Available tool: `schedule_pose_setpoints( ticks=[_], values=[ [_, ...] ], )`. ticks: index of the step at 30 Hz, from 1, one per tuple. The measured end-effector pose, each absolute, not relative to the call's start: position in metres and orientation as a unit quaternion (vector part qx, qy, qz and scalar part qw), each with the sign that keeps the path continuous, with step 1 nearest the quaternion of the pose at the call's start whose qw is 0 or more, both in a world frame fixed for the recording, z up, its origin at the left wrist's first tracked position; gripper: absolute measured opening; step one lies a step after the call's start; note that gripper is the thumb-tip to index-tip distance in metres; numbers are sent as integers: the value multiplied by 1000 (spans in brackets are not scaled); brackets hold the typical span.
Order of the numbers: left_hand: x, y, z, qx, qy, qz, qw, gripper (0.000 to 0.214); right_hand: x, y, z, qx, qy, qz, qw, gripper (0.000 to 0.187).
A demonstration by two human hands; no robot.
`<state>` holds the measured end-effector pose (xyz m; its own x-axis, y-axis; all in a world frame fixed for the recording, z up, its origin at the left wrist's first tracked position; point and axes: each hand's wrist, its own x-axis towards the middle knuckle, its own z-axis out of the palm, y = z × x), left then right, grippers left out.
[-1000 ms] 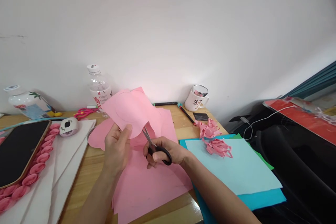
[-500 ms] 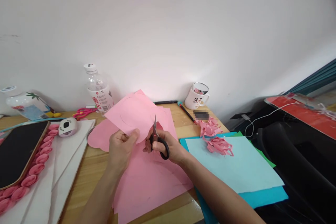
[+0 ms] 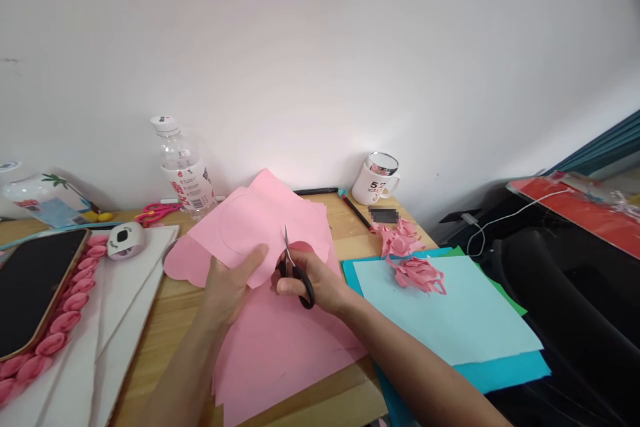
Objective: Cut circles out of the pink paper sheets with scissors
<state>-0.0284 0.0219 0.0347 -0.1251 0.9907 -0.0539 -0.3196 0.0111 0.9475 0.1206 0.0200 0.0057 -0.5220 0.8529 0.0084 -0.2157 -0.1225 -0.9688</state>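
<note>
My left hand [image 3: 231, 283] pinches the lower edge of a pink paper sheet [image 3: 250, 220], which is raised and tilted and bears a curved drawn line. Black-handled scissors [image 3: 304, 285] are in my right hand [image 3: 317, 280], with fingers through the handles and the blades pointing up at the sheet's right part. A curled flap of the paper stands just behind the blades. Below both hands lie more pink sheets [image 3: 280, 367]. A pink cut-out with a rounded, wavy edge [image 3: 185, 261] lies to the left, partly covered by the held sheet.
Crumpled pink strips [image 3: 417, 275] rest on light blue paper [image 3: 450, 320] at right. A white mug [image 3: 373, 180], a plastic bottle [image 3: 187, 177] and pink scissors [image 3: 159, 212] stand or lie near the wall. A phone [image 3: 37, 287] sits at left beside a white device [image 3: 125, 241].
The pink sheet has turned and dropped slightly in my left hand, whose thumb now points more up and right. My right hand with the scissors has shifted a little left and down.
</note>
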Motion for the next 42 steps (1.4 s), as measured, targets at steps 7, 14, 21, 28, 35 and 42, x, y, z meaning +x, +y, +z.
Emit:
schedule_pose_setpoints(
  ticks=[7,14,21,28,35,42],
  values=[
    [-26,21,36,374,429,591,572,54,119,21,7,-317,-536,655,428,38],
    [-27,21,36,360,415,577,605,49,115,20,2,-345,-505,663,433,35],
    [-26,21,37,348,403,554,640,29,114,18,1,-338,-502,672,427,34],
    [-25,25,36,241,434,596,631,19,124,22,10,-315,-531,703,352,45],
    [-31,30,41,145,453,611,633,22,142,32,7,-211,-586,750,224,37],
    [-32,29,41,191,423,604,648,28,148,32,9,-135,-512,753,390,59]
  ],
)
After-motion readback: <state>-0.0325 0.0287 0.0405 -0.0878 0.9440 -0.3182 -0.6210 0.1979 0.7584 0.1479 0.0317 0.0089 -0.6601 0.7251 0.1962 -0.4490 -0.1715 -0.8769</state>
